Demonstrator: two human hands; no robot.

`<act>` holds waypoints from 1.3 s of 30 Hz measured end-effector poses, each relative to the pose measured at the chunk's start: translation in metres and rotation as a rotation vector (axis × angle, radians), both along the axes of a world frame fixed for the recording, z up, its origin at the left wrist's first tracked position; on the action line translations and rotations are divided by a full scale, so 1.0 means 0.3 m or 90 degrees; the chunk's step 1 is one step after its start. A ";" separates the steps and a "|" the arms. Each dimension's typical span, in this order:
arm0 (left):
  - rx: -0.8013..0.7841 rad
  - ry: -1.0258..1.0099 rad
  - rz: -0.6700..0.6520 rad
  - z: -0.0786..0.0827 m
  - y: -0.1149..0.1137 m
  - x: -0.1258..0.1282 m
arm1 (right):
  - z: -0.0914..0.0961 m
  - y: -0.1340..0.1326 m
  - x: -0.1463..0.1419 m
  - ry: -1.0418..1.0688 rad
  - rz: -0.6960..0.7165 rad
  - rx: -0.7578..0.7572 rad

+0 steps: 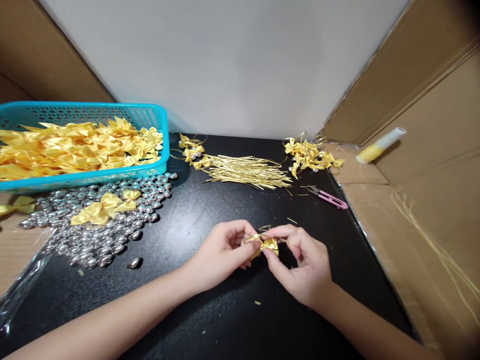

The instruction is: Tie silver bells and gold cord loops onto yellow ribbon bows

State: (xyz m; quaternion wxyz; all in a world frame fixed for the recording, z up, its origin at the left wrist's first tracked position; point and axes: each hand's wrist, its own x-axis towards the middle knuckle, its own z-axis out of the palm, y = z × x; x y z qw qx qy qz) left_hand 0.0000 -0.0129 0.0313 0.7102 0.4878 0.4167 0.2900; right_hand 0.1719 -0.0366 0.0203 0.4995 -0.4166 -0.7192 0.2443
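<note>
A yellow ribbon bow (270,245) is held above the black tabletop between my two hands. My left hand (228,246) is closed on its left side, the thumb pressed over the ribbon. From the right, my right hand (302,257) pinches at the bow's other side with thumb and forefinger. A thin gold cord (265,228) loops around the bow between the fingers. Whether a bead sits behind the bow is hidden by the fingers. Beyond the hands lies a bundle of cut gold cords (249,171).
A turquoise basket (164,135) of yellow bows stands at left, with silver beads (90,245) spread before it. Finished-looking bow pieces (309,154) are piled at back right, others (191,150) at back centre. Pink thread snips (330,198) lie near the right edge. Cardboard walls (431,125) flank the table.
</note>
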 end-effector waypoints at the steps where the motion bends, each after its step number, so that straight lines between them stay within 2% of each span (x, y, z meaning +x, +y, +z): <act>1: -0.001 -0.002 0.002 0.001 -0.001 0.001 | -0.001 0.001 -0.001 -0.001 -0.004 0.000; 7: 0.006 -0.010 -0.001 0.002 -0.004 0.001 | -0.006 0.001 -0.005 0.004 -0.018 0.001; 12: 0.028 0.034 -0.019 -0.002 0.002 -0.005 | -0.011 -0.001 -0.004 -0.002 -0.016 -0.002; 23: 0.220 0.217 -0.116 0.025 0.018 -0.031 | -0.015 0.001 -0.004 0.002 0.016 -0.013; 30: 0.248 0.217 -0.094 0.009 0.016 -0.027 | -0.032 -0.005 0.000 0.014 0.050 -0.034; 32: 0.221 0.204 -0.073 -0.003 0.016 -0.026 | -0.003 0.011 0.004 0.070 0.029 -0.079; 34: 0.191 0.197 -0.057 -0.019 0.019 -0.027 | 0.052 0.034 0.027 0.199 0.007 -0.174; 37: 0.181 0.200 -0.033 -0.044 0.030 -0.031 | 0.146 0.039 0.134 0.372 0.025 -0.327; 38: 0.185 0.206 -0.021 -0.051 0.035 -0.033 | 0.170 0.023 0.190 0.368 -0.001 -0.308; 39: 0.189 0.215 -0.007 -0.057 0.040 -0.035 | 0.186 -0.003 0.251 0.329 -0.055 -0.247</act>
